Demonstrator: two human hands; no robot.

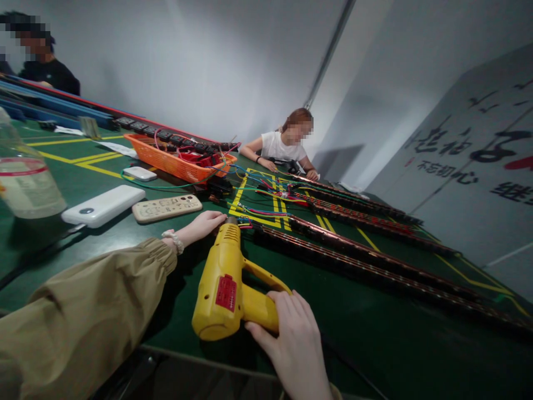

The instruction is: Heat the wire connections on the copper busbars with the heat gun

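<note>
My right hand (291,339) grips the handle of a yellow heat gun (222,283) with a red label, its nozzle pointing away at a bundle of coloured wires (254,214). My left hand (206,223), in a tan sleeve with a bead bracelet, reaches out beside the nozzle; its fingers curl near the wire ends, and what they hold is hidden. Long dark strips with copper rails (353,250) run from the wires to the right.
On the green table (375,328) lie a white power bank (104,205), a beige remote (166,208), a plastic bottle (23,178) and an orange basket (170,161) of parts. One person sits at the far end, another at the far left.
</note>
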